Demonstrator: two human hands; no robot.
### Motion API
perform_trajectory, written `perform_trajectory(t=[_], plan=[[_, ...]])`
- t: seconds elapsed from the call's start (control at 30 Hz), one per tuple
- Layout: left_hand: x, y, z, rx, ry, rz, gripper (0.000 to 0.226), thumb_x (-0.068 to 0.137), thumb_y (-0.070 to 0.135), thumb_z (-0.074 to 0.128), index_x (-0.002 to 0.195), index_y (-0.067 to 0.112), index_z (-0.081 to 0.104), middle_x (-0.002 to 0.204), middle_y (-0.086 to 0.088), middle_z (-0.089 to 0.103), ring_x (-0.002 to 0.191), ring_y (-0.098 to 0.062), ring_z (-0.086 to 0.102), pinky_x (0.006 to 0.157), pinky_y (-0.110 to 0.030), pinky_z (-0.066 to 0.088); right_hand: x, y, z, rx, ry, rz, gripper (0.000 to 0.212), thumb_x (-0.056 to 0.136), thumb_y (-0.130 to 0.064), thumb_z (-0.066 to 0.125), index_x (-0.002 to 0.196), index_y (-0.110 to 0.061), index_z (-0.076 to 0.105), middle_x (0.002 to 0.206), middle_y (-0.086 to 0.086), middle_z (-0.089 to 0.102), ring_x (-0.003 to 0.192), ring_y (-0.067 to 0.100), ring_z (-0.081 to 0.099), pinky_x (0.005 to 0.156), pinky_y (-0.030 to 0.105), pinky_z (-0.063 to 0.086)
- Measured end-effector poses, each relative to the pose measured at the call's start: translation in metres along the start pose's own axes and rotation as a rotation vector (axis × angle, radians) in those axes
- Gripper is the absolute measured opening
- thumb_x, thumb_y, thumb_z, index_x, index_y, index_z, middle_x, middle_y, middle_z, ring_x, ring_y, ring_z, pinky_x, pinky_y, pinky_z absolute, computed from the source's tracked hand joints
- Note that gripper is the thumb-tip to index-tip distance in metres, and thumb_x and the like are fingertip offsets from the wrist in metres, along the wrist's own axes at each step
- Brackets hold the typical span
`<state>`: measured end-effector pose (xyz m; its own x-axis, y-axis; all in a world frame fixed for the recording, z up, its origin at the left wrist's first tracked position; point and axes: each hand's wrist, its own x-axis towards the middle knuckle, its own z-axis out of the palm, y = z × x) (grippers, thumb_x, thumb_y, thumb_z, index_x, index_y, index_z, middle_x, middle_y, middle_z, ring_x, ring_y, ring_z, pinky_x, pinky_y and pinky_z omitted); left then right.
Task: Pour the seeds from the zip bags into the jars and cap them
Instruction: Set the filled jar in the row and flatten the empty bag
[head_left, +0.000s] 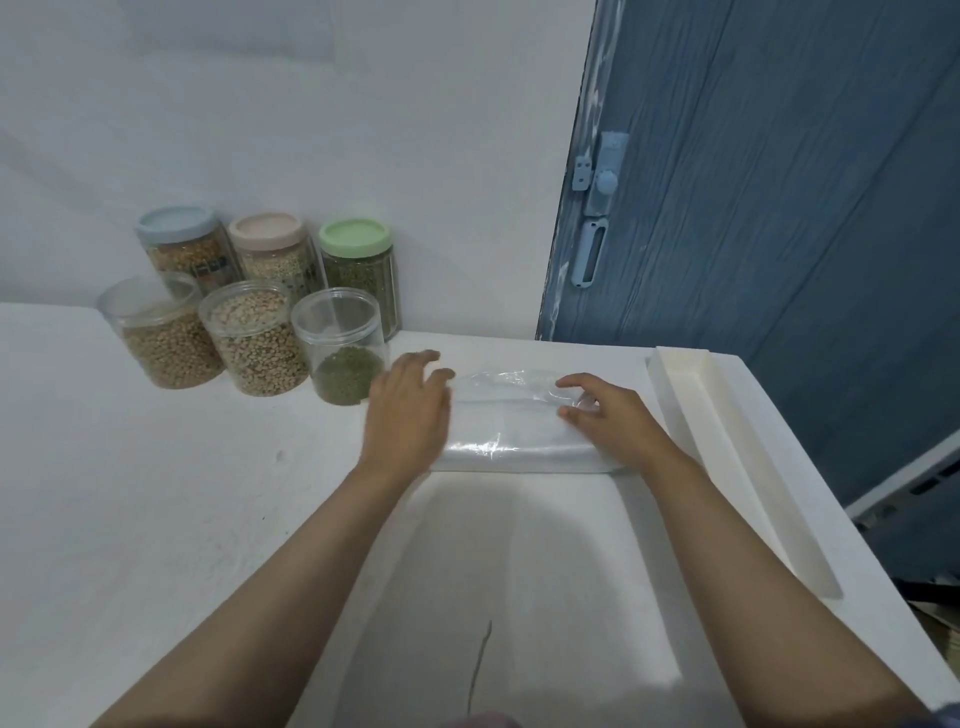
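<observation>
1. Both forearms reach forward over the white table (156, 519).
2. The left hand (408, 410) lies palm down at the left edge of the empty clear zip bags (514, 426), fingers straight and loosely together, holding nothing.
3. The right hand (610, 415) rests on the bags' right end, fingers curled and spread, fingertips pressing the plastic; whether it pinches it I cannot tell.
4. Just left of the left hand stands the clear-lidded jar of green seeds (340, 348), part full.
5. Beyond it are two clear-lidded jars (208, 332) of beige seeds.
6. Against the wall stand three jars (270, 254) with blue, pink and green caps.
7. A blue door (779, 208) is at right.
</observation>
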<state>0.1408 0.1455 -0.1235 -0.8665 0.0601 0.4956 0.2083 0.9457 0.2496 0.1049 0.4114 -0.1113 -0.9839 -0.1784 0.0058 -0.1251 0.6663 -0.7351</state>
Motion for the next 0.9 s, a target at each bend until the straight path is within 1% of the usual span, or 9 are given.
perform_trajectory(t=[0.17, 0.3, 0.37, 0.43, 0.53, 0.63, 0.7, 0.8, 0.9], plan=[[0.023, 0.01, 0.023, 0.068, -0.4, -0.05, 0.053, 0.105, 0.049, 0.022, 0.145, 0.022, 0.044, 0.14, -0.002, 0.056, 0.13, -0.024, 0.05, 0.108, -0.044, 0.029, -0.004, -0.002, -0.003, -0.106, -0.02, -0.028, 0.026, 0.096, -0.037, 0.062, 0.121, -0.029, 0.064, 0.111, -0.007, 0.058, 0.108, 0.014, 0.055, 0.084, 0.024, 0.038], [0.01, 0.012, 0.032, 0.081, -0.29, -0.016, 0.065, 0.099, 0.052, 0.01, 0.12, 0.02, 0.063, 0.113, 0.001, 0.068, 0.106, -0.025, 0.058, 0.094, -0.04, 0.035, -0.001, -0.01, -0.001, -0.275, 0.087, -0.109, 0.033, 0.095, -0.054, 0.055, 0.097, -0.024, 0.07, 0.129, -0.008, 0.053, 0.122, 0.015, 0.047, 0.101, 0.036, 0.039], [0.0, 0.015, 0.034, 0.048, -0.219, 0.006, 0.068, 0.095, 0.05, 0.008, 0.099, 0.018, 0.067, 0.094, 0.0, 0.069, 0.091, -0.027, 0.059, 0.085, -0.039, 0.036, 0.0, -0.016, 0.004, -0.338, 0.039, -0.182, 0.034, 0.098, -0.052, 0.05, 0.112, -0.025, 0.065, 0.14, -0.008, 0.053, 0.131, 0.016, 0.045, 0.108, 0.037, 0.034], [-0.003, 0.015, 0.033, 0.021, -0.209, -0.007, 0.065, 0.094, 0.049, 0.009, 0.085, 0.018, 0.065, 0.081, 0.0, 0.067, 0.083, -0.028, 0.057, 0.079, -0.037, 0.034, -0.001, -0.015, 0.01, -0.352, -0.059, -0.174, 0.038, 0.1, -0.053, 0.045, 0.126, -0.03, 0.061, 0.131, -0.008, 0.061, 0.125, 0.017, 0.051, 0.107, 0.039, 0.036], [-0.002, 0.013, 0.032, -0.065, -0.177, -0.013, 0.061, 0.096, 0.048, 0.013, 0.073, 0.016, 0.061, 0.072, 0.001, 0.059, 0.081, -0.027, 0.055, 0.074, -0.035, 0.032, -0.005, -0.005, 0.022, -0.342, -0.045, -0.167, 0.04, 0.101, -0.051, 0.043, 0.088, -0.021, 0.066, 0.086, -0.006, 0.061, 0.091, 0.018, 0.055, 0.087, 0.04, 0.043], [-0.002, 0.012, 0.031, -0.21, -0.156, -0.03, 0.057, 0.097, 0.045, 0.027, 0.093, 0.01, 0.072, 0.104, 0.002, 0.066, 0.104, -0.02, 0.055, 0.089, -0.034, 0.039, -0.01, 0.003, 0.032, -0.224, 0.049, -0.179, 0.049, 0.1, -0.049, 0.047, 0.066, -0.014, 0.05, 0.068, -0.002, 0.049, 0.072, 0.018, 0.048, 0.066, 0.035, 0.037], [-0.001, 0.012, 0.03, -0.14, -0.237, 0.015, 0.066, 0.095, 0.049, 0.015, 0.103, 0.015, 0.071, 0.111, 0.004, 0.066, 0.105, -0.021, 0.058, 0.091, -0.034, 0.036, -0.012, 0.003, 0.033, -0.193, 0.069, -0.168, 0.052, 0.1, -0.049, 0.048, 0.06, -0.017, 0.041, 0.063, -0.001, 0.044, 0.064, 0.018, 0.046, 0.063, 0.033, 0.032], [-0.001, 0.011, 0.03, -0.033, -0.281, 0.007, 0.07, 0.09, 0.053, 0.002, 0.104, 0.023, 0.063, 0.099, 0.005, 0.063, 0.095, -0.022, 0.057, 0.087, -0.036, 0.033, -0.012, -0.001, 0.029, -0.164, 0.074, -0.132, 0.038, 0.099, -0.049, 0.051, 0.07, -0.024, 0.053, 0.059, -0.01, 0.049, 0.064, 0.006, 0.05, 0.073, 0.03, 0.037], [-0.005, 0.015, 0.032, -0.061, -0.265, -0.037, 0.063, 0.092, 0.053, 0.006, 0.119, 0.025, 0.056, 0.1, 0.007, 0.065, 0.096, -0.021, 0.058, 0.091, -0.036, 0.032, -0.012, 0.003, 0.027, -0.207, 0.044, -0.124, 0.036, 0.1, -0.051, 0.048, 0.075, -0.029, 0.061, 0.071, -0.009, 0.053, 0.071, 0.007, 0.052, 0.084, 0.034, 0.042]])
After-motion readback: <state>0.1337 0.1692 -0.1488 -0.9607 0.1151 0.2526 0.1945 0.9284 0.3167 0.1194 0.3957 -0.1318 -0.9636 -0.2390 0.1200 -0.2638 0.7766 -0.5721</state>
